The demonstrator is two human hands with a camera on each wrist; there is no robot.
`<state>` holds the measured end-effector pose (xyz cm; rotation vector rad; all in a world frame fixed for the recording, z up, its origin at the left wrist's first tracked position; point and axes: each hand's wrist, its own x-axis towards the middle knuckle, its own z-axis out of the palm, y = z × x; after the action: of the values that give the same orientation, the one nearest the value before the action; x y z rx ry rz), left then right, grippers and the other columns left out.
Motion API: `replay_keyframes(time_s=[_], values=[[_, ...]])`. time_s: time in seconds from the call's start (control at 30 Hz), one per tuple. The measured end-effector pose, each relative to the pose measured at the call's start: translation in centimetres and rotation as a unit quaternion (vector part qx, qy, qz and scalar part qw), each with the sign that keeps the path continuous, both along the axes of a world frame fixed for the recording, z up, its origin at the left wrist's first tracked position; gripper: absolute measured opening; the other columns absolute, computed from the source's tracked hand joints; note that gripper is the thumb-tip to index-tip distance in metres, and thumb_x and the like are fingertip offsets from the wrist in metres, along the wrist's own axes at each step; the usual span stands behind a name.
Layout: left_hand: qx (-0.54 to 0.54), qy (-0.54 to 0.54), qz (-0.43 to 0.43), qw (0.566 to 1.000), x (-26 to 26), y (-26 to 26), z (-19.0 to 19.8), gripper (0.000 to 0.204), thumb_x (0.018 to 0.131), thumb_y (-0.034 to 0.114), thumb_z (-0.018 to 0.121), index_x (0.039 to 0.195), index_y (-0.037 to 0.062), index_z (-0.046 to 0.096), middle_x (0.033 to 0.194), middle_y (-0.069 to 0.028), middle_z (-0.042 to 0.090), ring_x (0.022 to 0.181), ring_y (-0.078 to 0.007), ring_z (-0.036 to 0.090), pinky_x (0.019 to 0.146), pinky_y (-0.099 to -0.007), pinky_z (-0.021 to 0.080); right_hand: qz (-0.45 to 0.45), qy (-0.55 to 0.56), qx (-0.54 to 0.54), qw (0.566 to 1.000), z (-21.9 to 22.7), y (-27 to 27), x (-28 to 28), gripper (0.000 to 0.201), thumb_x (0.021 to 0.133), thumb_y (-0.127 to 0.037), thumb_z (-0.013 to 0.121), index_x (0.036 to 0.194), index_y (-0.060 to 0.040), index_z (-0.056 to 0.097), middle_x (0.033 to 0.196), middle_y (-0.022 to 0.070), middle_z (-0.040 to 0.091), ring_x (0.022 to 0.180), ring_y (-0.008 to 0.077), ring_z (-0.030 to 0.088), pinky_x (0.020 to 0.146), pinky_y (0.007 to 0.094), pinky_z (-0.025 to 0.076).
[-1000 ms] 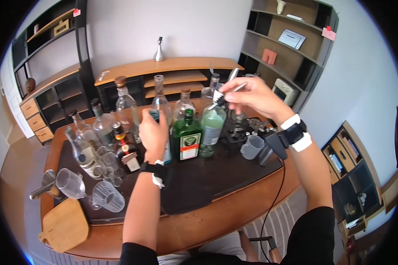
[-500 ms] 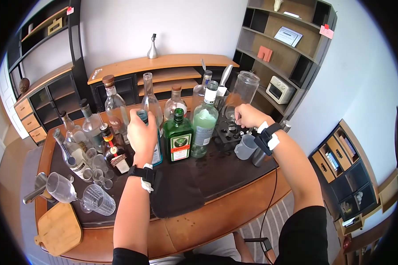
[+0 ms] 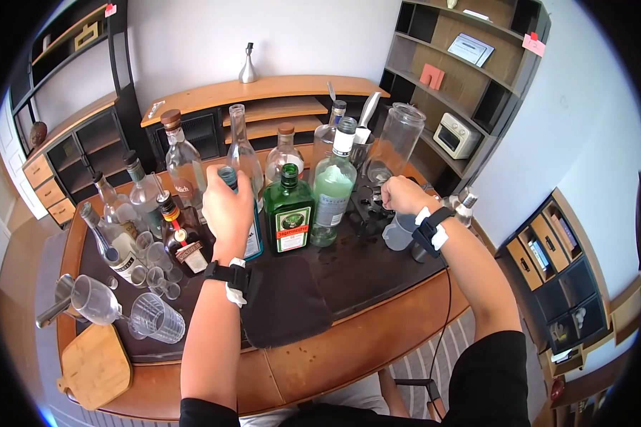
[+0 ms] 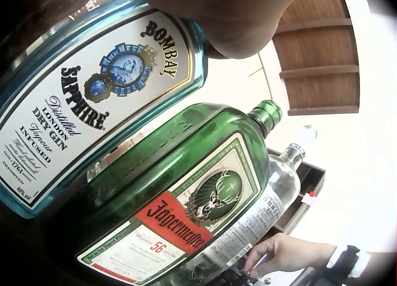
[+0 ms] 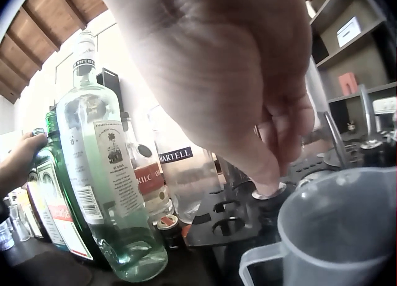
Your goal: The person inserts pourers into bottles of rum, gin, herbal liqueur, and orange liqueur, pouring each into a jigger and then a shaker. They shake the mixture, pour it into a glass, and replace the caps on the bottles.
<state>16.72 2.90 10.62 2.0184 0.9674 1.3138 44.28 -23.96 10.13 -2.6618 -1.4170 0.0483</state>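
Note:
My left hand (image 3: 226, 210) grips the neck of a blue Bombay Sapphire gin bottle (image 4: 74, 106), which stands on the table. A green Jägermeister bottle (image 3: 292, 224) stands just right of it, uncapped. Beside that is a pale green glass bottle (image 3: 332, 191) with a white neck label. Farther right, my right hand (image 3: 404, 197) is lowered to a black rack with round holes (image 5: 214, 227). Its thumb and fingertips pinch a thin metal piece (image 4: 263, 260), mostly hidden by the hand, close over a silver-rimmed round fitting (image 5: 270, 190).
A clear plastic measuring jug (image 3: 397, 235) stands right below my right hand. Behind are a tall glass jar (image 3: 400, 139) and a knife (image 3: 369, 110). On the left, several bottles, small glasses, a ribbed tumbler (image 3: 160, 320) and a wooden board (image 3: 96, 366) crowd the table.
My right hand has moved from the mouth of the pale green bottle down and right to the rack, carrying the thin metal piece. My left hand keeps its grip on the gin bottle.

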Motion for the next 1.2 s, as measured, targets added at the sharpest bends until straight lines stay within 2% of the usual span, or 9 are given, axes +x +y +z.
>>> replay_keyframes(time_s=[0.2, 0.4, 0.53, 0.63, 0.83, 0.97, 1.1, 1.13, 1.2], values=[[-0.001, 0.0, -0.004, 1.0, 0.0, 0.0, 0.0, 0.028, 0.094, 0.027, 0.066, 0.106, 0.0026, 0.059, 0.089, -0.0243, 0.073, 0.086, -0.0446, 0.071, 0.077, -0.0521, 0.055, 0.004, -0.057, 0.003, 0.998, -1.6, -0.4, -0.5, 0.007, 0.073, -0.005, 0.076, 0.079, -0.0069, 0.074, 0.084, 0.0171, 0.073, 0.087, 0.0382, 0.072, 0.076, 0.0462, 0.056], [0.012, -0.029, -0.058, 0.998, -0.4, 0.7, -0.4, 0.036, 0.092, 0.026, 0.066, 0.118, 0.0036, 0.055, 0.089, -0.0269, 0.072, 0.086, -0.0488, 0.069, 0.08, -0.0545, 0.054, 0.011, -0.093, 0.097, 0.991, 3.2, -0.4, -4.5, 0.007, 0.08, -0.008, 0.072, 0.086, -0.0042, 0.072, 0.086, 0.0186, 0.072, 0.086, 0.0397, 0.07, 0.076, 0.0495, 0.055], [0.113, -0.117, -0.171, 0.972, -2.2, 0.8, -0.8, 0.066, 0.085, 0.003, 0.069, 0.143, -0.0032, 0.038, 0.135, -0.025, 0.056, 0.126, -0.0359, 0.057, 0.111, -0.043, 0.043, 0.009, -0.059, 0.102, 0.993, 6.2, -0.7, -8.2, 0.008, 0.084, -0.01, 0.072, 0.087, -0.0037, 0.072, 0.085, 0.0179, 0.072, 0.083, 0.0379, 0.071, 0.074, 0.0471, 0.055], [0.179, -0.176, -0.158, 0.955, -5.4, -0.2, -0.9, 0.061, 0.085, -0.003, 0.065, 0.142, -0.0008, 0.042, 0.136, -0.0204, 0.053, 0.128, -0.0337, 0.054, 0.113, -0.0442, 0.04, 0.077, 0.065, 0.119, 0.988, 8.4, 0.0, -13.2, 0.008, 0.085, -0.011, 0.072, 0.088, -0.0035, 0.071, 0.082, 0.0163, 0.072, 0.08, 0.0355, 0.071, 0.072, 0.0449, 0.055], [0.116, -0.247, 0.064, 0.96, -10.9, 2.7, -0.9, 0.072, 0.084, -0.006, 0.063, 0.148, -0.0047, 0.029, 0.147, -0.0223, 0.038, 0.144, -0.0352, 0.035, 0.123, -0.0464, 0.027, 0.272, 0.015, 0.13, 0.953, 10.0, 6.7, -23.1, 0.011, 0.089, -0.016, 0.069, 0.09, -0.0045, 0.07, 0.08, 0.0171, 0.07, 0.08, 0.0384, 0.069, 0.071, 0.0484, 0.053], [-0.013, -0.238, -0.08, 0.968, -11.1, 6.6, -3.1, 0.078, 0.082, 0.002, 0.07, 0.148, -0.004, 0.03, 0.141, -0.0289, 0.044, 0.136, -0.041, 0.045, 0.117, -0.0468, 0.034, 0.309, 0.019, 0.242, 0.92, 9.4, 15.8, -26.7, 0.013, 0.091, -0.014, 0.067, 0.089, -0.002, 0.064, 0.081, 0.017, 0.067, 0.078, 0.0386, 0.066, 0.068, 0.0472, 0.051], [-0.086, -0.136, -0.12, 0.98, -9.9, 9.1, -4.4, 0.066, 0.083, 0.016, 0.079, 0.138, -0.0008, 0.046, 0.119, -0.0234, 0.067, 0.114, -0.0344, 0.067, 0.099, -0.0412, 0.052, 0.227, 0.032, 0.398, 0.888, 6.8, 26.5, -28.5, 0.021, 0.087, -0.021, 0.073, 0.095, -0.0016, 0.067, 0.092, 0.0201, 0.07, 0.089, 0.0416, 0.069, 0.075, 0.0504, 0.055], [-0.039, -0.121, -0.098, 0.987, -10.0, 8.3, -3.2, 0.052, 0.086, 0.017, 0.078, 0.13, 0.0, 0.055, 0.112, -0.021, 0.071, 0.108, -0.0296, 0.07, 0.093, -0.0418, 0.053, 0.155, 0.05, 0.339, 0.926, 7.8, 26.9, -30.0, 0.026, 0.087, -0.024, 0.071, 0.095, 0.0, 0.067, 0.1, 0.0228, 0.071, 0.095, 0.042, 0.07, 0.081, 0.0521, 0.056], [0.007, 0.036, -0.075, 0.997, -9.7, 10.2, -4.7, 0.048, 0.088, 0.026, 0.076, 0.124, 0.001, 0.058, 0.103, -0.0254, 0.074, 0.099, -0.0401, 0.073, 0.082, -0.047, 0.056, 0.126, 0.066, 0.285, 0.948, 6.8, 28.9, -30.5, 0.028, 0.082, -0.023, 0.076, 0.097, 0.0006, 0.072, 0.099, 0.0239, 0.074, 0.096, 0.0407, 0.073, 0.081, 0.0502, 0.058]])
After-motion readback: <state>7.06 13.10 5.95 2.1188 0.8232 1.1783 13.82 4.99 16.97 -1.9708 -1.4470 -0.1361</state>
